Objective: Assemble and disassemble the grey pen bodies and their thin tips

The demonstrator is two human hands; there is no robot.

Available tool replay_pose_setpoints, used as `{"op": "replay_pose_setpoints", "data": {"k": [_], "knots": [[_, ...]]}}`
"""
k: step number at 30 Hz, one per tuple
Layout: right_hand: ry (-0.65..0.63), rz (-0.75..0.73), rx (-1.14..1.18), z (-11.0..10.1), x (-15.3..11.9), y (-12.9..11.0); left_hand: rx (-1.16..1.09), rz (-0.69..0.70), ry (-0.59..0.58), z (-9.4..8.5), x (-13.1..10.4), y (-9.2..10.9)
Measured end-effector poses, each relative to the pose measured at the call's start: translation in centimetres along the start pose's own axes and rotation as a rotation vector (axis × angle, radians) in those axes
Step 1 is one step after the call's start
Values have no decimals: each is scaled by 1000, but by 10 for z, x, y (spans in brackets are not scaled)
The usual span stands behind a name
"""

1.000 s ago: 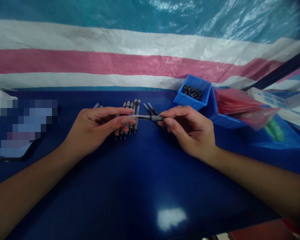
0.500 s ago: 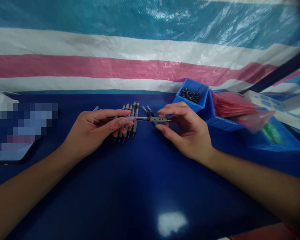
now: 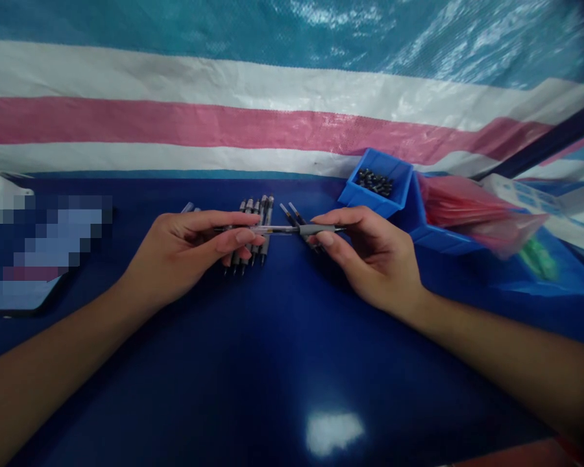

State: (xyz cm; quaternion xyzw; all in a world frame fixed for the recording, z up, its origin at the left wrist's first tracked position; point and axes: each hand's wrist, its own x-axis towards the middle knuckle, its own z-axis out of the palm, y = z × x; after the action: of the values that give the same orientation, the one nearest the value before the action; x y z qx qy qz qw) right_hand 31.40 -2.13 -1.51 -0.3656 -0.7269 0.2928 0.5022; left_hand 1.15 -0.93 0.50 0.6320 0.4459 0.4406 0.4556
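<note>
Clock centred on the held pen, 12 o'clock pointing away from the person.

Counts: one held pen (image 3: 285, 229), level, clear barrel and grey grip, at the centre. Left hand (image 3: 189, 250), at 9 o'clock, pinches its barrel end between thumb and fingers; right hand (image 3: 374, 250), at 3 o'clock, closes thumb and fingertips on the grey grip, dark tip pointing to 3. Five pens (image 3: 257, 206) show in a row at 9 to 10 o'clock, tips toward the person; left fingers hide part of them. Two thin sticks (image 3: 290, 216) lie at 1 o'clock, partly behind the held pen. Three blue bins: one (image 3: 377, 204) at 2 with small dark parts (image 3: 374, 181), too many to count; one (image 3: 442, 238) near 3 with pink bags (image 3: 467, 207); one (image 3: 577, 269) just past 3 with a green bundle (image 3: 540, 259).

Surface: glossy dark-blue table (image 3: 292, 363), light patch near 5:30. Striped sheet (image 3: 175, 123) in blue, white and pink across 12.

Around: flat slab (image 3: 53, 259), pixelated, at 9; white object (image 3: 2, 188) between 9 and 10, cut by the edge.
</note>
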Motion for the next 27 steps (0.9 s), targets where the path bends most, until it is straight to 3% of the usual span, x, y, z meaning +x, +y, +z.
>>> {"op": "replay_pose_setpoints", "data": {"k": [9, 13, 16, 22, 27], "knots": [[-6, -49, 4, -1, 1, -7, -51, 9, 39, 2, 1, 0], [56, -121, 11, 1, 3, -4, -131, 30, 67, 1, 3, -5], [50, -95, 80, 3, 2, 1, -188, 55, 73, 1, 4, -8], [-68, -115, 13, 1, 1, 0, -210, 87, -57, 2, 0, -3], [-196, -263, -148, -4, 4, -11, -158, 65, -208, 0, -5, 4]]}}
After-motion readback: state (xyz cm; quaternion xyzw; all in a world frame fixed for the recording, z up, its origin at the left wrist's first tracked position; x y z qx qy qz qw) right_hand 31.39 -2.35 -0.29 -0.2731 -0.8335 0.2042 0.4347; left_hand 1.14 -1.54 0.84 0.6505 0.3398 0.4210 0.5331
